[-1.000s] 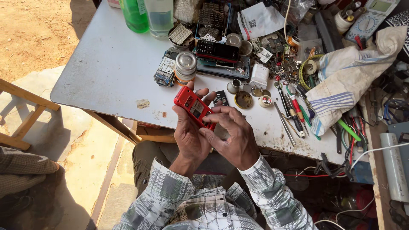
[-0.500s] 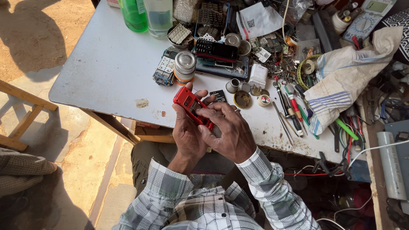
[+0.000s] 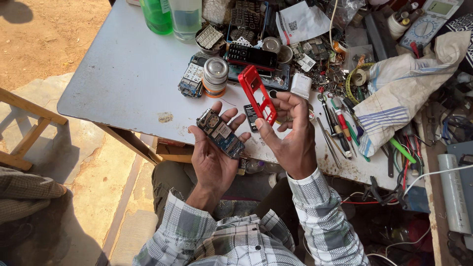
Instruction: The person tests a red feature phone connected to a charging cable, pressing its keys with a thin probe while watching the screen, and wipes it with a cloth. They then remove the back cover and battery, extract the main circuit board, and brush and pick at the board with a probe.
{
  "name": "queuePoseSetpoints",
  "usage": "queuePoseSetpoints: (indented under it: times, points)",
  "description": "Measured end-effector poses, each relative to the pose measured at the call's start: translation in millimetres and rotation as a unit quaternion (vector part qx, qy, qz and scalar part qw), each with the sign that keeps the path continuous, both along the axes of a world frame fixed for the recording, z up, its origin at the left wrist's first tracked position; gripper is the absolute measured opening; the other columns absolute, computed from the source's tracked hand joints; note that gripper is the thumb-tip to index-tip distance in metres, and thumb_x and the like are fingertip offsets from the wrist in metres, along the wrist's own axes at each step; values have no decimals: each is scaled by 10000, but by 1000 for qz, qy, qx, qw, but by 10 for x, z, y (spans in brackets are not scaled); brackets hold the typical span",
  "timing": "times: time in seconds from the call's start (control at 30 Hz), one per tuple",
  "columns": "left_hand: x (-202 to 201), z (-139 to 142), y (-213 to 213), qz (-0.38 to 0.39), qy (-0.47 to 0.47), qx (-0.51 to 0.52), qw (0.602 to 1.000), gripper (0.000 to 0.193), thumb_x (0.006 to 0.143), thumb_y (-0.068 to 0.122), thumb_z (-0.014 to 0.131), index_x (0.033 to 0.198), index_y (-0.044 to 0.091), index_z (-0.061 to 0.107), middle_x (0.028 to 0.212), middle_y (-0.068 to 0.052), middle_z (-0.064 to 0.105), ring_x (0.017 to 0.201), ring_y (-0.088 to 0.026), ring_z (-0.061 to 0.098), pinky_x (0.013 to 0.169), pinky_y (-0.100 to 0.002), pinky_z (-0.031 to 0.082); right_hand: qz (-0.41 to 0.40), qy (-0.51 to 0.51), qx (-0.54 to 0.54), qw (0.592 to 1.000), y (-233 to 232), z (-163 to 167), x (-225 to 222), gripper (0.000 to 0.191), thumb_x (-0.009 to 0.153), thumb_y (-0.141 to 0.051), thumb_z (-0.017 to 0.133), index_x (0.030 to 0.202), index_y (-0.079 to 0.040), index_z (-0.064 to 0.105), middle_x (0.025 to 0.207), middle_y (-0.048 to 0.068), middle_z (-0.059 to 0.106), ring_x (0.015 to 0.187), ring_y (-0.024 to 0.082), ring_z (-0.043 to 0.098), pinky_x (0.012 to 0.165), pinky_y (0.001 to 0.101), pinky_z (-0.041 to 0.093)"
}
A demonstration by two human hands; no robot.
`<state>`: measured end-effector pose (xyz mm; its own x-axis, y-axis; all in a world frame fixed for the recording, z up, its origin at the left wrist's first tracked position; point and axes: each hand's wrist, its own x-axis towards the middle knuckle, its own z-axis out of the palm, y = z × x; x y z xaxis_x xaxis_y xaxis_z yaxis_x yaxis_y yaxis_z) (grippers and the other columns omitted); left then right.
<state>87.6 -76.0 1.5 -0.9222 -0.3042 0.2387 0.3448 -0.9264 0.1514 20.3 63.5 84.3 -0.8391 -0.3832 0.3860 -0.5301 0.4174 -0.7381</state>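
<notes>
The left hand (image 3: 215, 160) lies palm up over the table's near edge, fingers loosely spread, cradling a bare blue-green phone circuit board with metal shields (image 3: 220, 133), its long axis slanting from upper left to lower right. Just right of it, apart, the right hand (image 3: 291, 135) pinches the lower end of a glossy red plastic phone frame (image 3: 257, 94) between thumb and forefinger, tilted up over the scuffed grey-white metal table (image 3: 128, 79).

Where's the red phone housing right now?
Head view: the red phone housing is held up in the right hand, above the table edge, right of the bare phone board lying in the left hand.
</notes>
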Motion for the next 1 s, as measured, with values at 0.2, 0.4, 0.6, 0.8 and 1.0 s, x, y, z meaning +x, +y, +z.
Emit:
queuePoseSetpoints:
  times: [0.2,0.4,0.6,0.8,1.0]
  points:
    - [383,34,-142,-120,37,50,991,710,1156,533,231,1624,7,321,1410,-228,596,1225,-354,630,992,-485,556,104,74,121,984,-101,-87,-121,732,809,-129,844,1413,-45,439,1316,175,656,1189,298,677,968,412,541]
    - [404,151,-125,-207,33,71,975,721,1132,543,221,1606,7,317,1408,-215,594,1220,-346,630,980,-483,565,145,132,163,967,-308,-186,-116,841,717,-20,798,1478,-66,443,1344,152,652,1197,342,636,997,474,501]
    - [234,189,-84,-229,-30,4,973,732,1127,535,231,1575,-31,354,1193,-163,654,1129,-325,664,956,-472,582,1,78,106,991,95,-150,181,416,893,-75,764,1287,-60,628,1170,111,694,1079,265,691,875,391,551]
    - [-184,130,63,-287,-98,-190,934,678,1116,546,287,1567,59,425,1056,-157,679,914,-233,694,777,-375,601,-242,-16,94,965,1018,-126,231,272,935,-104,723,1197,-47,676,1024,88,746,885,210,740,731,356,589]
    - [-605,234,339,-297,-104,-363,877,472,1011,260,552,1444,117,429,1121,-98,627,829,-175,685,634,-306,576,-237,11,165,957,1349,-371,67,337,883,-104,769,1187,-15,655,1051,143,745,880,234,735,733,371,593]
